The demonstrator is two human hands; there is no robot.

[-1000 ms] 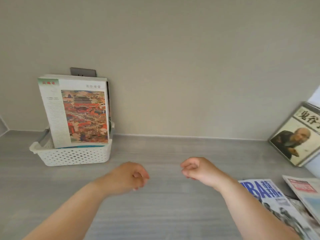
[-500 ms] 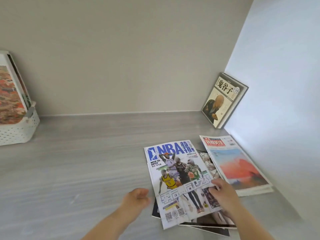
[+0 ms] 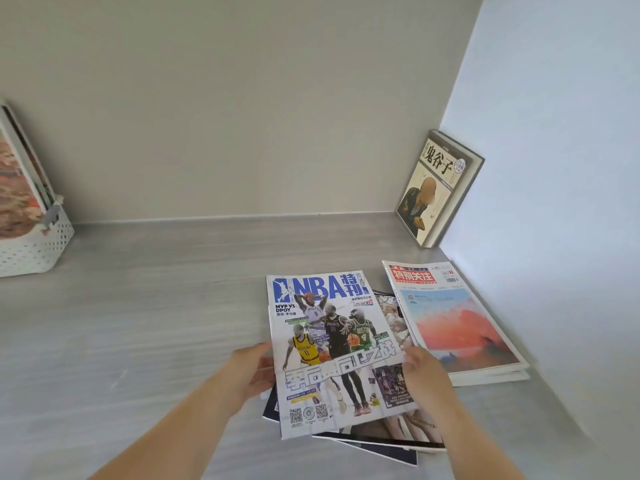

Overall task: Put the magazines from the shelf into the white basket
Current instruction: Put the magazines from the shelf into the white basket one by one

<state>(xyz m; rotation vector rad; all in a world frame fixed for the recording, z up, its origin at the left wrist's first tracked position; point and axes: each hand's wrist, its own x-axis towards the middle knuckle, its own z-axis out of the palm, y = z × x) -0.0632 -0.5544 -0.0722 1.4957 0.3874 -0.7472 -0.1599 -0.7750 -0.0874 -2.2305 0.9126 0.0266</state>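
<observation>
The NBA magazine (image 3: pixel 332 341) lies on top of a small pile of magazines (image 3: pixel 398 433) on the grey shelf (image 3: pixel 156 323). My left hand (image 3: pixel 251 367) grips its left edge, fingers tucked under the cover. My right hand (image 3: pixel 422 374) holds its right edge with the fingers curled over it. A magazine with a red title (image 3: pixel 457 323) lies flat just to the right. The white basket (image 3: pixel 33 252) stands at the far left edge of view with magazines (image 3: pixel 15 192) upright in it.
A book with a yellowish cover (image 3: pixel 438 188) leans in the back right corner against the side wall (image 3: pixel 554 168). The back wall (image 3: pixel 242 116) closes the shelf behind. Bare shelf surface stretches between the basket and the pile.
The view swung right from the basket to the pile. Both hands, curled and empty a second ago, reached the NBA magazine and took hold of its two side edges.
</observation>
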